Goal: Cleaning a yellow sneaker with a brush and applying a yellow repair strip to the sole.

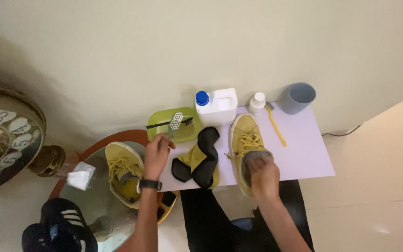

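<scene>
Nearest the camera, the right hand (264, 176) rests on the heel end of a yellow shoe (246, 140), fingers curled over the grey opening and pinning it to the white sheet (304, 154). The shoe's long axis runs near to far, toe toward the wall, laces up. The left hand (157, 154) is raised farther off to the left, closed round the handle of a brush (175, 122) whose bristle head points away, over the green tray (187, 133). So the shoe lies to the right of the brush hand and slightly nearer; the right hand is already on it, and the two hands are well apart.

Between them lie two insoles (200, 161), black and yellow, overlapping on the sheet. A second yellow shoe (124, 170) sits on a round glass table (94, 196) at the left, beside a white wad of tissue (80, 177).

Along the wall stand a squat white jug (220, 107) with a blue cap, a small white bottle (256, 103) just right of it, and a grey-blue cup (298, 98) at the far right corner. A yellow toothbrush (276, 126) lies aslant between bottle and cup. I cannot make out any labels. A clock face (1, 135) leans at the far left.
</scene>
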